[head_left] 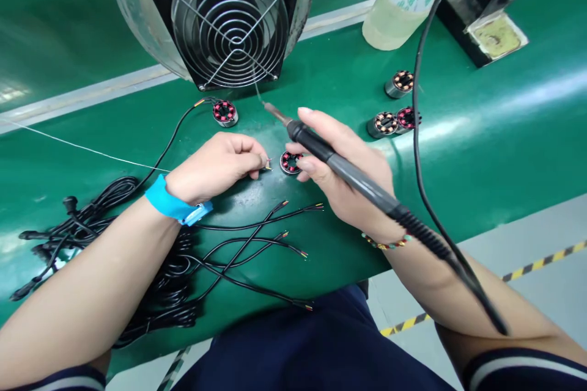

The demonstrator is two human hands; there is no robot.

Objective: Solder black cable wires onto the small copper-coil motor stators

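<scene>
My left hand [220, 162], wearing a blue wrist strap [177, 204], is closed in a pinch on a cable's thin coloured wire ends [268, 165]. My right hand [348, 171] grips a soldering iron [353, 174], its tip pointing up and left towards the fan [236, 36]. A faint wisp of smoke rises by that tip. Under the right fingertips lies a small round motor stator [290, 162] with red windings, partly covered by them; it sits just right of the pinched wires. Another red-wound stator [225, 112], joined to a black cable, stands below the fan.
Black cables [178, 275] lie coiled at left, several stripped ends [305, 253] pointing right. A thin silvery wire [87, 148] runs to the left wrist. Several stators [384, 124], a tape roll [394, 18] and an iron stand with sponge [498, 36] are at right. The iron's cord [417, 110] arches there.
</scene>
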